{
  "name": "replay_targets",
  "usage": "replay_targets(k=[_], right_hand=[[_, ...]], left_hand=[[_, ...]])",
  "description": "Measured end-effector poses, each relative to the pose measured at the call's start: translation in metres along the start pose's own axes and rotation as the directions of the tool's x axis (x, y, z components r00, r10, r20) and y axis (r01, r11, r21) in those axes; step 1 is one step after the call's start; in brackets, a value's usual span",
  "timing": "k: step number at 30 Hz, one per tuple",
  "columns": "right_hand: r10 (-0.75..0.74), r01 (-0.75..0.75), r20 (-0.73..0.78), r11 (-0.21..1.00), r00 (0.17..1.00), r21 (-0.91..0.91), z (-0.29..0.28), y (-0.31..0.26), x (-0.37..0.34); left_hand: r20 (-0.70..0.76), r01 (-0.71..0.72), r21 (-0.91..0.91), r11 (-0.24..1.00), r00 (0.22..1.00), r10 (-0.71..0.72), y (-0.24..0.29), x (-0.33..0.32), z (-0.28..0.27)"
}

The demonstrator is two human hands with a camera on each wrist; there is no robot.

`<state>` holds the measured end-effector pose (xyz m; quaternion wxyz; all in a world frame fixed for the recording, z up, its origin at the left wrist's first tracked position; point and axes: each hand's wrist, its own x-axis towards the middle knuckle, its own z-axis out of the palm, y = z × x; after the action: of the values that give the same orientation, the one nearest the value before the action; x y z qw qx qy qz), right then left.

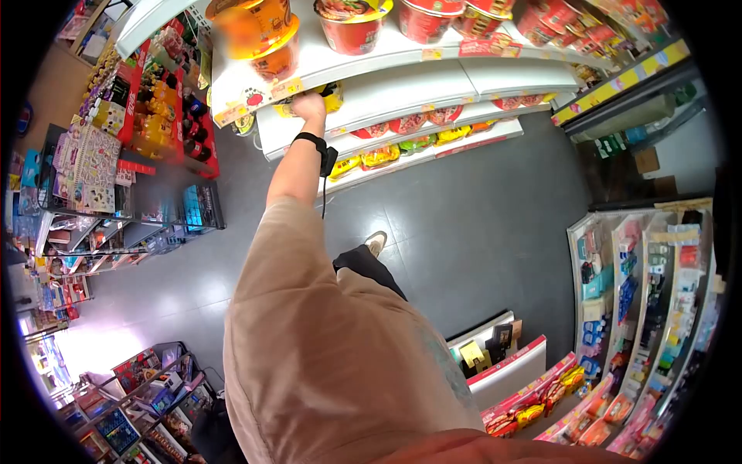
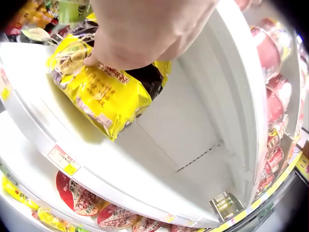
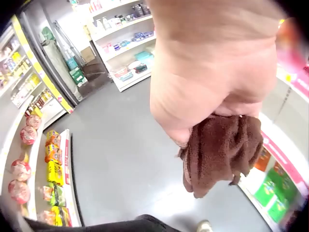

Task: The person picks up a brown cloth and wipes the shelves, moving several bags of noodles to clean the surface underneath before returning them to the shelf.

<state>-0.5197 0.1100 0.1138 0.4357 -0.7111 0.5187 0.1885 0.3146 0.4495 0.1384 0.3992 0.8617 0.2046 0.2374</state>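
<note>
Your left grip [image 2: 149,34], the nearer, is closed on the yellow packet [image 2: 104,101], 7 o'clock from it in the left wrist view (long axis part-hidden), over the shelf [image 2: 161,128]; your right grip [image 3: 217,72] clutches a brown cloth [image 3: 219,154].

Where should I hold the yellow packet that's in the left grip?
Probably round the plump middle of the yellow packet, coming from the open front: the upper shelf overhangs it, and the packet's pointed corner looks thinner.

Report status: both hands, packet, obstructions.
Left hand grips yellow packet. Right hand holds brown cloth. Upper shelf overhangs the packet.
</note>
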Motion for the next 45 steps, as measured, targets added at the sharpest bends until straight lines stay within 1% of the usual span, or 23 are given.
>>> replay_targets(k=[1,2,3,15,17,19,20,21,22,23,25,27,31,32,34,35,36,37,39,41,42,43,45], right_hand=[[0.011,-0.011,0.005,1.0,1.0,-0.011,-0.004,-0.012,0.002],[0.02,-0.019,0.012,1.0,1.0,-0.021,-0.007,-0.02,0.008],[0.029,-0.028,0.018,0.999,0.999,-0.034,-0.011,-0.025,0.01],[0.1,-0.075,0.064,0.948,0.993,-0.31,-0.063,0.006,-0.023],[0.119,-0.108,0.046,0.974,0.992,-0.201,-0.06,0.003,-0.027],[0.173,-0.175,0.024,0.977,0.985,0.123,-0.06,-0.002,-0.02],[-0.008,0.006,0.037,0.999,0.999,0.043,-0.057,0.003,-0.013],[0.023,-0.027,0.046,0.996,0.999,0.086,-0.056,0.007,-0.006],[0.054,-0.061,0.056,0.99,0.997,0.123,-0.055,0.012,0.0],[0.081,-0.091,0.066,0.983,0.994,0.162,-0.057,0.015,0.008],[0.067,-0.077,0.075,0.987,0.995,0.141,-0.063,0.031,0.026],[0.115,-0.117,0.102,0.993,0.988,0.01,-0.075,0.029,0.041],[0.014,-0.015,0.003,0.989,1.0,0.148,-0.089,0.047,0.052],[-0.022,0.023,-0.006,0.958,1.0,0.286,-0.091,0.051,0.054],[-0.054,0.053,-0.001,0.964,0.999,0.26,-0.099,0.066,0.059],[0.088,-0.109,0.098,0.965,0.991,0.239,-0.109,0.017,0.037],[0.076,-0.139,0.19,0.929,0.979,0.343,-0.122,-0.057,0.001],[-0.067,-0.108,0.227,0.728,0.972,0.677,-0.112,-0.021,0.012],[0.099,-0.115,0.057,0.876,0.993,0.469,-0.122,-0.027,0.002],[0.146,-0.118,-0.198,0.982,0.969,0.149,-0.118,0.005,0.01],[0.096,-0.058,-0.319,0.99,0.943,0.126,-0.117,0.003,0.004],[0.224,-0.129,-0.277,0.937,0.934,0.323,-0.12,0.001,-0.005],[0.191,-0.06,-0.501,0.962,0.844,0.266,-0.108,0.021,-0.003]], left_hand=[[-0.028,-0.101,0.176,0.979,0.994,0.107,-0.044,0.027,0.041],[0.005,-0.073,-0.078,0.994,0.997,0.073,-0.012,0.017,0.027],[0.018,-0.025,-0.143,0.989,0.999,0.028,-0.001,0.014,0.019],[0.014,0.06,-0.294,0.954,0.998,-0.059,-0.024,0.047,-0.001],[0.016,0.076,-0.347,0.935,0.997,-0.075,-0.015,0.038,-0.009],[0.027,0.096,-0.389,0.916,0.995,-0.093,-0.003,0.025,-0.014],[0.016,0.096,-0.352,0.931,0.995,-0.097,-0.001,0.017,-0.015],[-0.008,0.077,-0.298,0.952,0.997,-0.083,0.003,0.01,-0.019],[-0.052,-0.027,0.067,0.997,0.998,0.031,-0.003,0.007,-0.019],[-0.146,0.128,-0.096,0.987,0.979,-0.141,-0.019,0.004,-0.008],[-0.134,0.219,-0.197,0.956,0.96,-0.247,0.022,-0.033,-0.036],[-0.154,0.23,-0.07,0.971,0.959,-0.239,0.033,-0.056,-0.051],[-0.18,0.265,0.047,0.963,0.951,-0.253,0.028,-0.073,-0.061],[-0.163,0.236,0.16,0.958,0.964,-0.211,0.024,-0.073,-0.066],[-0.065,0.135,0.364,0.922,0.991,-0.119,0.017,-0.07,-0.068],[0.326,-0.358,0.799,0.483,0.933,0.153,-0.021,-0.051,-0.057],[0.422,-0.541,0.772,0.334,0.829,0.367,-0.038,-0.057,-0.067],[0.539,-0.661,0.718,0.219,0.727,0.425,-0.041,-0.049,-0.058],[0.564,-0.726,0.616,0.304,0.677,0.474,-0.02,-0.061,-0.041],[0.441,-0.556,0.465,0.689,0.82,0.365,0.004,-0.079,-0.014],[0.338,-0.233,0.321,0.918,0.934,0.118,0.025,-0.103,-0.009],[0.295,0.009,0.253,0.967,0.952,-0.086,0.038,-0.124,-0.008],[0.359,0.183,0.249,0.951,0.894,-0.266,0.064,-0.164,0.005]])
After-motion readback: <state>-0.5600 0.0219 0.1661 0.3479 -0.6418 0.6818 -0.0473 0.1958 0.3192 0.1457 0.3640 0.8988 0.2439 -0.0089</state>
